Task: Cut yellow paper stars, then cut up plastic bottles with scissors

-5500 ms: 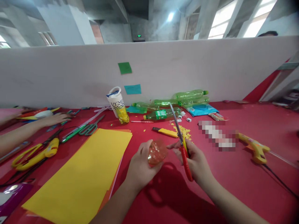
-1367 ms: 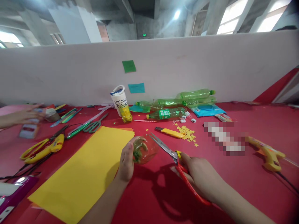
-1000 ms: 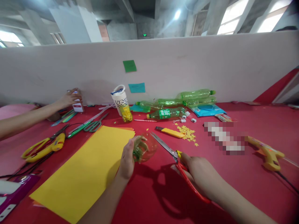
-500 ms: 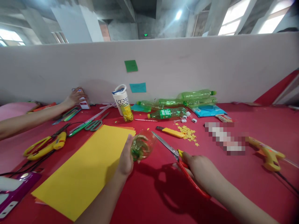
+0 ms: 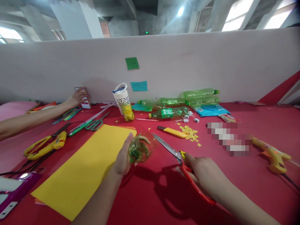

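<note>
Now, in the head view, the left hand (image 5: 123,159) has a green plastic bottle piece (image 5: 140,149), its grip clamped around the left side, holding it up over the red table (image 5: 142,201). Across from it, the right hand (image 5: 203,172) has its grip wrapped firmly on the red-handled scissors (image 5: 172,150); whether the blades are parted, I can't tell.

And the relation that counts: the bottle piece is left of the scissors' tip, just beside it, and whether they touch can't be made out. The scissors' long axis slants, handles low at the right, tip up and away to the left. The piece's clear, wide end looks turned toward the blades, its greener end by the left palm. Beyond the blades lie a yellow cutter (image 5: 174,132) and scattered yellow stars (image 5: 191,133); left, yellow paper (image 5: 82,168); far left, another person's hand (image 5: 81,97).
</note>
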A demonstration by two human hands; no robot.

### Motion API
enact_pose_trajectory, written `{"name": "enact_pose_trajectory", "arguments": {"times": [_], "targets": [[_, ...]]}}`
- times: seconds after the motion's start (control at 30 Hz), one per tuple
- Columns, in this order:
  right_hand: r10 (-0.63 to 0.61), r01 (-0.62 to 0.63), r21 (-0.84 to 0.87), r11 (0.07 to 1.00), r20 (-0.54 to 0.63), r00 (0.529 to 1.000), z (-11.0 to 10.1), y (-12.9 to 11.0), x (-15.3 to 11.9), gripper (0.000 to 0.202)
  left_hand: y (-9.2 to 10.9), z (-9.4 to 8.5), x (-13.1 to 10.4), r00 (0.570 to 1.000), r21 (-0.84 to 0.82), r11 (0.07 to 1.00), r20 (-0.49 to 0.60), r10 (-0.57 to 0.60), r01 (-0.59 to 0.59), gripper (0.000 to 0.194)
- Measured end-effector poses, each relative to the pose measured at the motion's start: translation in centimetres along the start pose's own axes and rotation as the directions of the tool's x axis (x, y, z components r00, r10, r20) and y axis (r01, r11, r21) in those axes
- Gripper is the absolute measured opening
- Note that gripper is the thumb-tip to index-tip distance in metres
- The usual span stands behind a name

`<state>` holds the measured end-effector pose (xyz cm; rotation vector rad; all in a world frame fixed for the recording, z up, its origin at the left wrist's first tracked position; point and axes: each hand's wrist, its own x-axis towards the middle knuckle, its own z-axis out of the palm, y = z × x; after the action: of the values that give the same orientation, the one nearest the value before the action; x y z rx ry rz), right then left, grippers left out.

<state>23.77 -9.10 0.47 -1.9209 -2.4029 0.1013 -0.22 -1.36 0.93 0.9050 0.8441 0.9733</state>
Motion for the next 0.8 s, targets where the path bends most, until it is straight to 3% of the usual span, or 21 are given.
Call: {"name": "enact_pose_trajectory", "arguments": {"times": [0.23, 0.37, 0.57, 0.8], "targets": [[-0.008, 0.005, -0.066, 0.998, -0.031, 0.999, 0.2, 0.8, 0.3, 0.033, -0.1, 0.4, -0.2, 0.998, -0.055, 0.998, -0.042, -0.046, 0.043, 0.049], [0.014, -0.014, -0.007, 1.000, -0.056, 0.998, -0.3, 0.9, 0.4, 0.029, -0.1, 0.4, -0.1, 0.996, -0.089, 0.993, -0.049, -0.079, 0.074, 0.050], [0.008, -0.007, 0.058, 0.998, -0.026, 1.000, -0.8, 0.3, 0.2, 0.025, -0.2, 0.0, 0.0, 0.998, -0.024, 0.997, -0.020, -0.067, 0.067, 0.053], [-0.020, 0.021, 0.045, 0.999, -0.026, 0.999, -0.7, 0.6, 0.3, 0.024, -0.4, -0.2, 0.0, 0.987, -0.010, 0.988, 0.032, -0.156, 0.157, 0.051]]}}
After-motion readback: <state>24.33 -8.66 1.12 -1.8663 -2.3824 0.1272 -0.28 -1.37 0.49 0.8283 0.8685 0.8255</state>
